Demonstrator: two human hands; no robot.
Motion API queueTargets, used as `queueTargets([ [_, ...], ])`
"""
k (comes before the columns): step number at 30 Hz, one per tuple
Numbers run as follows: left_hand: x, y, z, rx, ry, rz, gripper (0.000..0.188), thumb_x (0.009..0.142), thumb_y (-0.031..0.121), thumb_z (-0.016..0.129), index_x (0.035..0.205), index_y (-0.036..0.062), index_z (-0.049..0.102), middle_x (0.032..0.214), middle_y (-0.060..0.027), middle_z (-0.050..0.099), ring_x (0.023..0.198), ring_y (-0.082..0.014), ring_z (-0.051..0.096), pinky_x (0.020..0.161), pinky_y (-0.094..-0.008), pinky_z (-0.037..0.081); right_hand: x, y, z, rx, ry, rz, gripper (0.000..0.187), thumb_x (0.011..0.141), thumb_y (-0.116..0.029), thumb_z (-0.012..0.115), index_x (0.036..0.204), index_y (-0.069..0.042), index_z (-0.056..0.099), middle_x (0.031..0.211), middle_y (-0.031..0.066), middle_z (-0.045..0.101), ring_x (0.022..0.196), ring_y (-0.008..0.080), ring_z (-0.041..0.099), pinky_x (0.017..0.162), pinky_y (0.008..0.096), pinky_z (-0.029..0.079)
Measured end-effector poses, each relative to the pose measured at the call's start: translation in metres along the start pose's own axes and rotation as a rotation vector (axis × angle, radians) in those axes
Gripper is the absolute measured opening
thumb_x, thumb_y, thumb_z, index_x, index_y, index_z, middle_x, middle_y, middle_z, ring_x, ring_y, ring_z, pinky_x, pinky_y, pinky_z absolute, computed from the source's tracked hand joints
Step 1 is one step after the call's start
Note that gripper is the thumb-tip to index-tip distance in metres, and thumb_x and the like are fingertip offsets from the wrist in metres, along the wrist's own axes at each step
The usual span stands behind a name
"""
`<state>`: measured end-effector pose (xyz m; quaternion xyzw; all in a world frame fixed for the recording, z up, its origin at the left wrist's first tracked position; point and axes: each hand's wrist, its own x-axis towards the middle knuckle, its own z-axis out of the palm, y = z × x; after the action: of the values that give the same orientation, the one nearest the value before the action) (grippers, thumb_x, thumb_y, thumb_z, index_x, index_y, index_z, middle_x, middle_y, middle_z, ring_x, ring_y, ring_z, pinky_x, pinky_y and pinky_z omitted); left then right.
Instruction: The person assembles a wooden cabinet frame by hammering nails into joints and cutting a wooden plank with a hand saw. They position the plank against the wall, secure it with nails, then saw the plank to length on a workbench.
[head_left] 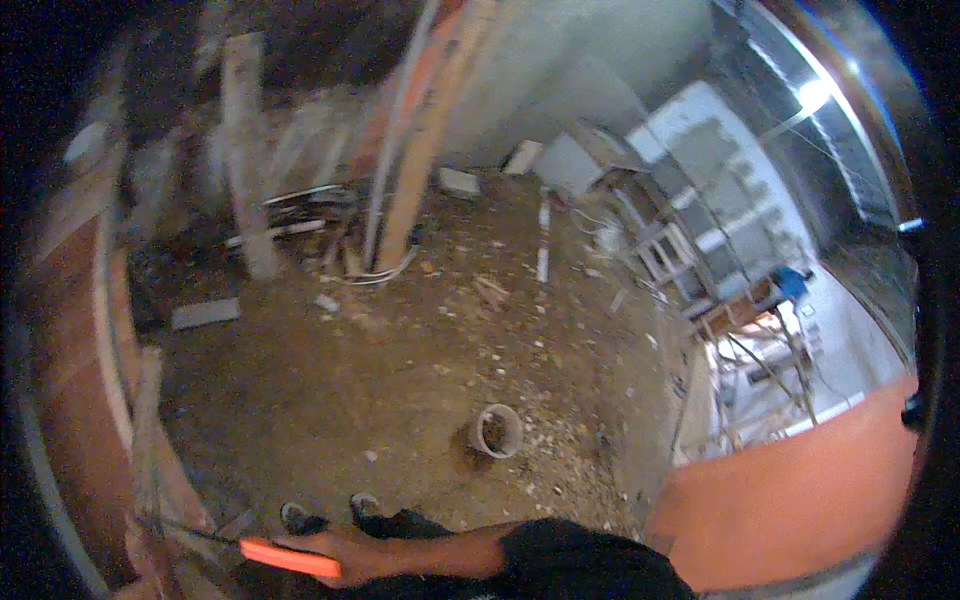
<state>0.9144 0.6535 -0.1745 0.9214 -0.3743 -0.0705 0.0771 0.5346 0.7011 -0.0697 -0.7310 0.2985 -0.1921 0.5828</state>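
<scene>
My right arm reaches leftward across the lower edge, its upper part in a dark sleeve. At its end my right hand (350, 553) is closed round the bright orange handle of a tool (290, 560). From that handle a thin dark shaft runs left toward rough wooden pieces (147, 450) by the left wall. The tool's far end blurs into them, so its kind does not show. I cannot make out my left hand. My shoes (365, 503) show just beyond the right forearm.
A pale bucket (497, 431) with debris inside stands on the dirt floor (330, 390), amid scattered rubble. Upright planks (415, 150) rise at the back. A grey block (206, 313) lies left. At right, a person in blue (790, 283) is near wooden scaffolding (735, 315), beyond an orange wall (790, 490).
</scene>
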Motion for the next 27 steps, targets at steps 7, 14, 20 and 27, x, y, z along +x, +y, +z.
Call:
queueTargets([
  [7,-0.001,-0.072,0.003,-0.355,-0.1,-0.29,0.046,0.1,0.043,0.051,0.103,0.0031,0.074,0.099,-0.0188,0.075,0.085,-0.0306,0.071,0.073,-0.0431,0.056,0.155,0.046,0.105,0.15,0.012,0.105,0.044,0.075,-0.01,0.067,0.118,-0.004,0.062,0.094,0.0192,0.071,0.086,0.0331,0.068,0.076,0.0478,0.053],
  [14,-0.015,-0.111,0.014,0.332,0.042,0.185,0.048,0.089,0.037,0.067,0.128,0.0112,0.057,0.086,-0.021,0.071,0.08,-0.0414,0.071,0.066,-0.0539,0.056,0.04,0.019,0.041,-0.083,0.038,0.059,0.07,0.085,-0.024,0.072,0.15,-0.02,0.046,0.093,0.0167,0.074,0.079,0.0428,0.071,0.067,0.0509,0.057],
  [20,-0.02,-0.081,-0.013,0.329,-0.028,0.169,0.044,0.081,0.036,0.075,0.11,0.0074,0.061,0.092,-0.0212,0.072,0.086,-0.0418,0.072,0.069,-0.0543,0.058,0.066,0.022,0.034,-0.197,-0.021,0.062,0.069,0.084,-0.012,0.068,0.15,-0.013,0.048,0.098,0.0223,0.072,0.079,0.0413,0.07,0.069,0.0472,0.057],
  [27,0.032,-0.059,-0.046,0.198,-0.109,0.055,0.022,0.096,0.028,0.052,0.104,0.0118,0.065,0.096,-0.0165,0.075,0.088,-0.0408,0.072,0.074,-0.0553,0.058,0.207,0.053,0.097,-0.068,-0.058,0.093,0.034,0.085,-0.017,0.069,0.116,-0.003,0.065,0.092,0.0178,0.072,0.082,0.0316,0.071,0.074,0.0417,0.056],
])
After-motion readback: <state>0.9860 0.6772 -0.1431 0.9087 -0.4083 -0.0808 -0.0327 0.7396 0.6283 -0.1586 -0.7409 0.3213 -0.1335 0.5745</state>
